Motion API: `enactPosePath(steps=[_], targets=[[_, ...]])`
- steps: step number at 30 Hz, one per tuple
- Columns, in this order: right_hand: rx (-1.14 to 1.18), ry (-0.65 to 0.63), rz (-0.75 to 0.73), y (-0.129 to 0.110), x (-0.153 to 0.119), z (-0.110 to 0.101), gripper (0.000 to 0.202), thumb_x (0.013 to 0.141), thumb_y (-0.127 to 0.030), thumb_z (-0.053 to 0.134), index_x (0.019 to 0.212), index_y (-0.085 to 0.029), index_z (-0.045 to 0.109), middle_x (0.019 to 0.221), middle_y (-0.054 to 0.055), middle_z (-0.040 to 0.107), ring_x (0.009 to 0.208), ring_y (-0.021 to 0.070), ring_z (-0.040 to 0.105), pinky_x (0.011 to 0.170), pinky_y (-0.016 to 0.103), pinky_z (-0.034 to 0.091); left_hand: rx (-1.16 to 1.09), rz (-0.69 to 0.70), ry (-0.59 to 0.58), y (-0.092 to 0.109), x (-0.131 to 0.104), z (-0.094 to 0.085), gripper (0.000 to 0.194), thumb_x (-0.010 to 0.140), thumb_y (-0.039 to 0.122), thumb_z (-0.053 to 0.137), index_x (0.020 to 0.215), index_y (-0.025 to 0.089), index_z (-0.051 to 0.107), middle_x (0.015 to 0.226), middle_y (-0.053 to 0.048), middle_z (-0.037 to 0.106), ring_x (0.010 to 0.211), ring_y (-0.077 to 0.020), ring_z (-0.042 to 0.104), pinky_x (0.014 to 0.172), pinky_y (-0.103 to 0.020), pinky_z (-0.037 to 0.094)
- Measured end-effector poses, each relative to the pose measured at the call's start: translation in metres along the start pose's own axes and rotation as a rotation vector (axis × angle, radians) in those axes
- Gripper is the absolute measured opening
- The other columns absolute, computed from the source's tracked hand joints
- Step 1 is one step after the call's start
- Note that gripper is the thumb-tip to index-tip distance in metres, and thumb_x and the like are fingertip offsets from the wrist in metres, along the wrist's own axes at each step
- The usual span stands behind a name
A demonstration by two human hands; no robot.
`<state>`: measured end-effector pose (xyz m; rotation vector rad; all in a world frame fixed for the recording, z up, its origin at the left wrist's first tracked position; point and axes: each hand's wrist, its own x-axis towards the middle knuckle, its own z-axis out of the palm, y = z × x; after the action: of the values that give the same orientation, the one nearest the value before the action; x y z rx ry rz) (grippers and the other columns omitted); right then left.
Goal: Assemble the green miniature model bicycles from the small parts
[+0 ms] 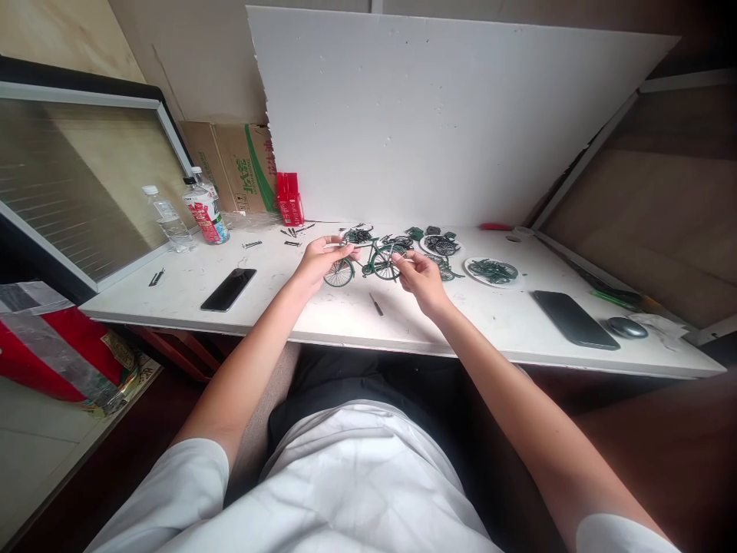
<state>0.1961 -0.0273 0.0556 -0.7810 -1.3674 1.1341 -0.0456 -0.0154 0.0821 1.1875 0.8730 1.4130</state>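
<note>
A small green model bicycle is held up over the white table, side-on, between my two hands. My left hand is closed on its front end, by the handlebar. The fingers of my right hand pinch the rear part near the back wheel. On the tabletop below the bicycle lies a small screwdriver. Behind it are more dark model parts, among them wheels and a plate with black pieces. Farther right, a white plate bears several green frame parts.
On the left of the table are a black phone, a water bottle, a labelled bottle and a red box. A dark phone-like slab and a mouse lie right. A white board stands behind.
</note>
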Motion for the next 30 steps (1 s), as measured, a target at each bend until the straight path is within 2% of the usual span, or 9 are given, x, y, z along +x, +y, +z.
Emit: enactPosePath(steps=[6, 10, 14, 18, 21, 25, 30], targets=[[-0.012, 0.048, -0.04, -0.003, -0.001, 0.001, 0.058, 0.078, -0.074, 0.086, 0.09, -0.026, 0.055, 0.061, -0.011, 0.024, 0.05, 0.0083, 0.021, 0.046, 0.028, 0.017, -0.06, -0.075, -0.041, 0.002, 0.0, -0.002, 0.051, 0.072, 0.028, 0.1, 0.106, 0.016, 0.064, 0.105, -0.014, 0.083, 0.101, -0.0236, 0.08, 0.089, -0.032, 0.058], [-0.035, 0.067, -0.041, -0.002, 0.0, 0.001, 0.058, 0.079, -0.076, 0.083, 0.095, -0.027, 0.058, 0.061, -0.011, 0.025, 0.05, 0.0092, 0.023, 0.046, 0.028, 0.019, -0.017, -0.1, -0.118, 0.001, 0.002, -0.007, 0.048, 0.071, 0.028, 0.1, 0.107, 0.012, 0.073, 0.108, -0.015, 0.082, 0.097, -0.0215, 0.077, 0.087, -0.031, 0.056], [-0.059, 0.079, -0.046, 0.001, 0.001, -0.002, 0.058, 0.079, -0.077, 0.082, 0.094, -0.026, 0.06, 0.06, -0.01, 0.027, 0.05, 0.0093, 0.024, 0.045, 0.027, 0.021, 0.053, -0.125, -0.206, 0.0, 0.002, -0.01, 0.042, 0.072, 0.029, 0.1, 0.102, 0.009, 0.079, 0.107, -0.016, 0.081, 0.098, -0.023, 0.077, 0.092, -0.033, 0.056], [-0.113, 0.093, -0.053, 0.002, 0.001, -0.004, 0.057, 0.082, -0.08, 0.077, 0.094, -0.026, 0.061, 0.06, -0.009, 0.028, 0.05, 0.0103, 0.026, 0.045, 0.028, 0.023, 0.117, -0.119, -0.246, -0.002, 0.005, -0.016, 0.044, 0.073, 0.035, 0.1, 0.105, 0.011, 0.081, 0.11, -0.017, 0.081, 0.101, -0.0259, 0.078, 0.096, -0.037, 0.058], [-0.129, 0.08, -0.039, 0.003, 0.001, -0.005, 0.057, 0.083, -0.08, 0.075, 0.097, -0.027, 0.059, 0.059, -0.009, 0.029, 0.05, 0.0112, 0.028, 0.046, 0.028, 0.024, 0.189, -0.068, -0.235, 0.0, 0.007, -0.02, 0.047, 0.072, 0.042, 0.1, 0.106, 0.014, 0.082, 0.108, -0.016, 0.082, 0.1, -0.0267, 0.079, 0.094, -0.038, 0.059], [-0.133, 0.019, -0.01, 0.011, 0.002, -0.008, 0.056, 0.086, -0.079, 0.072, 0.102, -0.027, 0.056, 0.059, -0.009, 0.037, 0.051, 0.012, 0.034, 0.048, 0.027, 0.027, 0.292, 0.005, -0.196, 0.007, 0.007, -0.025, 0.05, 0.07, 0.049, 0.1, 0.102, 0.015, 0.083, 0.103, -0.016, 0.083, 0.097, -0.0283, 0.078, 0.091, -0.041, 0.061], [-0.24, 0.014, -0.024, 0.027, 0.003, -0.015, 0.054, 0.095, -0.075, 0.064, 0.11, -0.023, 0.062, 0.056, -0.009, 0.042, 0.051, 0.0124, 0.037, 0.053, 0.028, 0.033, 0.348, 0.068, -0.065, 0.015, 0.012, -0.038, 0.052, 0.065, 0.048, 0.101, 0.1, 0.014, 0.083, 0.101, -0.017, 0.083, 0.099, -0.0309, 0.078, 0.092, -0.043, 0.062]])
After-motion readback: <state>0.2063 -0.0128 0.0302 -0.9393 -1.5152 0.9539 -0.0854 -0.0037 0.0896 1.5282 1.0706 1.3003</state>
